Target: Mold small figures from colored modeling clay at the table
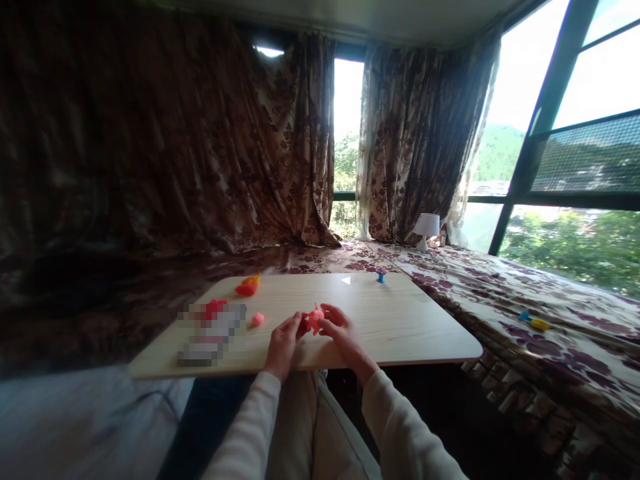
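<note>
Above the near edge of the table, both my hands meet around a small coral-red piece (316,319) with several short points sticking out. My right hand (345,333) grips its right side between thumb and fingers. From the other side, my left hand (284,343) is closed with its fingertips at the piece's left side, where a darker red bit shows; whether that bit is separate I cannot tell. A pink ball (258,319) lies on the table just left of my left hand. Farther left is a red piece (215,308), partly blurred out.
The pale wooden table (410,327) also carries a red and orange piece (248,287), a blue stand with a dark top (381,275) and a pixelated flat object (213,340). A flowered bedspread (500,293) surrounds it, with a blue and yellow item (539,324) and a white lamp (427,225).
</note>
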`<state>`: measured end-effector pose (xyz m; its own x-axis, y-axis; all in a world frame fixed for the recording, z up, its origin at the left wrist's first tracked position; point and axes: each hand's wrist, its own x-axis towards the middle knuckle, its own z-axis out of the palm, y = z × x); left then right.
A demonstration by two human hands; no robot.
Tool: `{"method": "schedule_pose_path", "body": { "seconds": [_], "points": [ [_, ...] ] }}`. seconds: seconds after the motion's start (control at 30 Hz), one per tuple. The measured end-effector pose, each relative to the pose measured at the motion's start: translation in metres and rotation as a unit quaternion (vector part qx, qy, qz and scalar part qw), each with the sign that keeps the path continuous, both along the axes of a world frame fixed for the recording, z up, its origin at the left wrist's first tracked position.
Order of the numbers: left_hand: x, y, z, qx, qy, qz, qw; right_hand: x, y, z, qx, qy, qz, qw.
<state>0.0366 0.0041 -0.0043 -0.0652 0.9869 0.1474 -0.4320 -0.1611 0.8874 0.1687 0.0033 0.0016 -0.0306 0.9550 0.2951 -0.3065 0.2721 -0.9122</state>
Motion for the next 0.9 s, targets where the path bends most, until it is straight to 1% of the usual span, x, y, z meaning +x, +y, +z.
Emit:
{"method": "schedule_pose_path", "body": {
  "seconds": [0.07, 0.13, 0.33, 0.47, 0.6, 0.73, 0.83, 0.9],
  "points": [
    [0.0, 0.002, -0.002, -0.004, 0.004, 0.028, 1.0, 0.001, 0.0, 0.0, 0.002, -0.009, -0.001, 1.0],
    [0.0, 0.004, -0.004, -0.002, 0.012, 0.042, 0.999, 0.001, -0.001, 0.001, 0.005, -0.012, -0.003, 1.0],
    [0.001, 0.008, -0.009, 0.01, 0.089, 0.059, 0.994, 0.0, -0.003, 0.004, -0.003, -0.006, -0.001, 1.0],
    [-0.001, 0.009, -0.013, 0.011, 0.107, 0.061, 0.992, 0.0, -0.003, 0.005, -0.004, -0.018, -0.005, 1.0],
    [-0.003, 0.011, -0.016, 0.016, 0.118, 0.066, 0.991, 0.001, 0.0, 0.001, -0.002, -0.023, -0.023, 0.999],
    [-0.002, 0.008, -0.013, 0.019, 0.137, 0.064, 0.988, 0.001, 0.005, -0.005, -0.018, 0.015, -0.035, 0.999],
    [0.0, 0.002, -0.007, 0.053, 0.21, 0.062, 0.974, 0.002, 0.008, -0.007, -0.036, 0.061, -0.036, 0.997],
    [0.002, -0.003, -0.003, 0.076, 0.245, 0.061, 0.965, 0.002, 0.009, -0.008, -0.037, 0.072, -0.031, 0.996]
  ]
}}
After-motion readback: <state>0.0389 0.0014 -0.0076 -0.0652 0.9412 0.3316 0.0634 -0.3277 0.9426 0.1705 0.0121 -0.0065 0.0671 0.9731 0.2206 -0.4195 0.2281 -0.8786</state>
